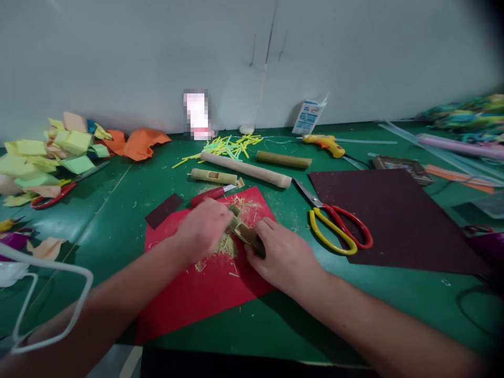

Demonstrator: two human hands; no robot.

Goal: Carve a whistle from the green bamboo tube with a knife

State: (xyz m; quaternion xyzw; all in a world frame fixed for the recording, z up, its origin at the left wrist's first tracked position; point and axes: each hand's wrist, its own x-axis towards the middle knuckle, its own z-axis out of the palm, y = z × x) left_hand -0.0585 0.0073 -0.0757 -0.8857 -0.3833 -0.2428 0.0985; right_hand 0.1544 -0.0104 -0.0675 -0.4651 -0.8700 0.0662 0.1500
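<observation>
My right hand [285,252] is wrapped round the near end of a short bamboo tube [243,231] that has an opening cut in its side. At the tube's far end is my left hand [205,228], its fingers bent and blurred; what they hold, if anything, is hidden. Below both lies a red sheet [185,299] strewn with pale shavings [226,247]. Just beyond my left hand rests a red-handled knife [208,195]. Another cut bamboo tube [205,176] lies behind it, near a long pale stick [248,169].
Red and yellow scissors [338,226] lie partly on a dark sheet [397,220] at right. Farther back are a bamboo piece [283,159], a yellow glue gun [325,144] and yellow strips [232,146]. Folded papers [39,157] are heaped left; a white frame [84,283] stands at the near left.
</observation>
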